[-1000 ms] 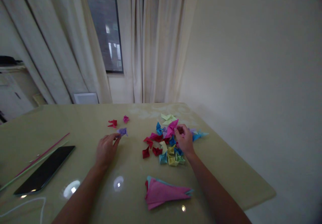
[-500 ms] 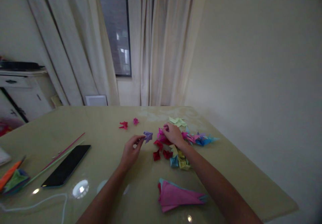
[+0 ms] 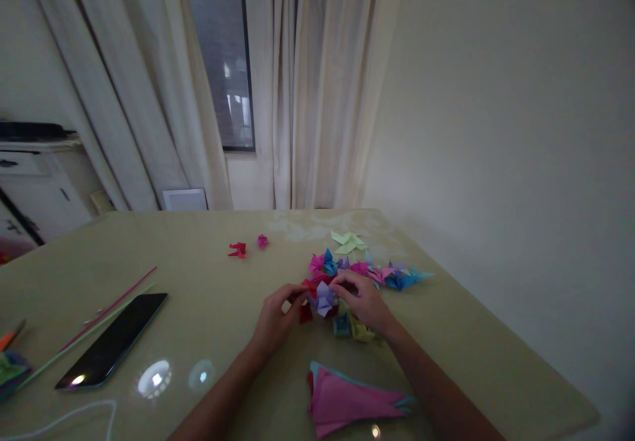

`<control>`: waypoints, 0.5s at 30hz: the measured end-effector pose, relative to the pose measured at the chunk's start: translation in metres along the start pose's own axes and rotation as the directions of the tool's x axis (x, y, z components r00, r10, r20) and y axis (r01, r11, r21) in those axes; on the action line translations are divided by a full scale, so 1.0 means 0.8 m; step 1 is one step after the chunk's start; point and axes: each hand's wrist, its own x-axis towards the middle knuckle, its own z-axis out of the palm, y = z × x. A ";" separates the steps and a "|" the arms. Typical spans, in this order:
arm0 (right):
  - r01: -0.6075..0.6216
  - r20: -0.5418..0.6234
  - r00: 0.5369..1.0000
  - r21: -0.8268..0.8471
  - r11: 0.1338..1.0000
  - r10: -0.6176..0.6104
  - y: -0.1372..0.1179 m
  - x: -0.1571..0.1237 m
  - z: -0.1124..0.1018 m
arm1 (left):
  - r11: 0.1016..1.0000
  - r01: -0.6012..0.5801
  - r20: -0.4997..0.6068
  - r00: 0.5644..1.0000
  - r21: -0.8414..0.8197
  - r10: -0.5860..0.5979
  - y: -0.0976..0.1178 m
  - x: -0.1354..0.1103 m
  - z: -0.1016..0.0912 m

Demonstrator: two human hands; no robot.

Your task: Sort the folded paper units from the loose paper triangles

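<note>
My left hand [image 3: 276, 319] and my right hand [image 3: 364, 301] meet over the near edge of a heap of folded paper pieces [image 3: 362, 272] in pink, blue, red, yellow and purple. Between their fingertips sits a purple folded paper piece [image 3: 325, 297], and both hands pinch it. A red piece [image 3: 305, 313] lies just under the left fingers. Yellow and blue pieces [image 3: 353, 327] lie below my right wrist.
A pink folded paper stack [image 3: 347, 401] lies near the front edge. Two small pieces, red [image 3: 237, 250] and pink [image 3: 262, 240], sit farther back. A black phone [image 3: 112, 347], thin straws [image 3: 112, 309] and a white cable [image 3: 59, 418] lie at left. Curtains and a window stand behind the table [image 3: 198, 282].
My left hand carried the purple piece from the left toward the heap. My right hand left the pile's top and came down to meet it, so both now hold it.
</note>
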 end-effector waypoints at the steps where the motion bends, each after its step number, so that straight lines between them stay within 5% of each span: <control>1: -0.006 -0.019 1.000 0.012 1.000 0.006 0.002 -0.004 0.001 | 1.000 0.027 -0.011 1.000 0.000 -0.027 -0.004 0.001 -0.002; 5: -0.011 -0.065 0.998 0.047 0.999 0.015 0.003 -0.011 0.008 | 0.993 0.103 -0.084 0.992 0.066 -0.097 -0.023 0.010 -0.016; 9: -0.078 -0.136 0.986 0.141 0.987 0.097 0.008 -0.009 0.008 | 0.896 0.181 -0.314 0.948 0.406 -0.049 -0.056 0.035 -0.049; 11: -0.106 -0.144 0.981 0.177 0.979 0.132 0.013 -0.008 0.007 | 0.763 0.333 -0.439 0.895 0.555 -0.071 -0.074 0.053 -0.069; 15: -0.152 -0.147 0.972 0.195 0.969 0.182 0.019 -0.008 0.008 | 0.579 0.581 -0.609 0.773 0.572 -0.174 -0.100 0.093 -0.101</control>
